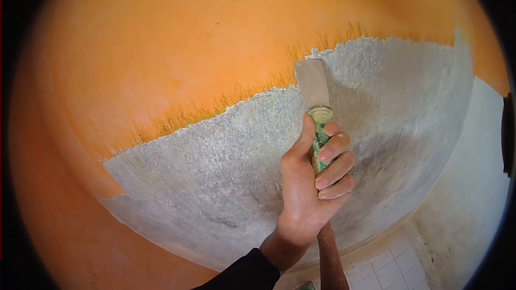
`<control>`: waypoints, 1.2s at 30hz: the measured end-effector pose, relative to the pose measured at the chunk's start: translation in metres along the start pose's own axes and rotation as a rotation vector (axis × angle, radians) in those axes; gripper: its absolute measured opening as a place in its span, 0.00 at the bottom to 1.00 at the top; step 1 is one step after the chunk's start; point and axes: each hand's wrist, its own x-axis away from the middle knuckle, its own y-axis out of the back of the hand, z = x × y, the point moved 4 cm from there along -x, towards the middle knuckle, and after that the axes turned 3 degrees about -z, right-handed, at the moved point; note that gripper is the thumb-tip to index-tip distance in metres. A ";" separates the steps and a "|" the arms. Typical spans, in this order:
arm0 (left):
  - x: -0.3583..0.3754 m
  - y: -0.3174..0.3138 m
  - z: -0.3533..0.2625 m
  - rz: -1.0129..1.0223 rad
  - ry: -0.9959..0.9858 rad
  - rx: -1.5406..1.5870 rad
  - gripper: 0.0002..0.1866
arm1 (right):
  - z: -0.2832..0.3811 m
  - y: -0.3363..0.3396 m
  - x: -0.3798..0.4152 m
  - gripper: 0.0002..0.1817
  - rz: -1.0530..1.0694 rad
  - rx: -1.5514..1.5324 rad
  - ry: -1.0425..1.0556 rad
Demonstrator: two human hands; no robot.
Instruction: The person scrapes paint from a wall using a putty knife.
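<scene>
My left hand (317, 177) is closed around the green and cream handle of a scraper (313, 83), palm toward the camera, with the thumb along the left side. The flat metal blade points up, its tip at the jagged border between orange paint (161, 48) and a rough grey scraped area (215, 166). Dark, ragged paint marks run along that border. Behind my left wrist rises a bare forearm (332, 260); its hand is hidden behind my left hand.
A black sleeve (244, 274) covers my left forearm. White tiles (384, 271) show at the bottom right, below a pale, stained wall (449, 220). At the right edge is a dark object (507, 134) I cannot make out.
</scene>
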 end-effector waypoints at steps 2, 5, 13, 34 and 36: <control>0.009 0.024 -0.001 0.036 -0.014 0.082 0.20 | -0.008 -0.006 0.007 0.53 0.030 -0.068 -0.003; -0.003 0.014 -0.009 0.127 0.029 0.088 0.20 | -0.022 -0.015 0.006 0.55 0.000 -0.067 0.053; 0.019 0.052 0.005 0.072 -0.022 0.092 0.19 | -0.026 -0.023 0.010 0.56 -0.036 -0.025 0.080; 0.015 0.034 -0.007 0.141 0.012 0.114 0.19 | -0.017 0.000 0.006 0.52 0.086 -0.089 0.063; -0.005 0.016 -0.009 0.143 -0.001 0.044 0.20 | -0.003 0.010 -0.001 0.51 0.182 -0.117 -0.053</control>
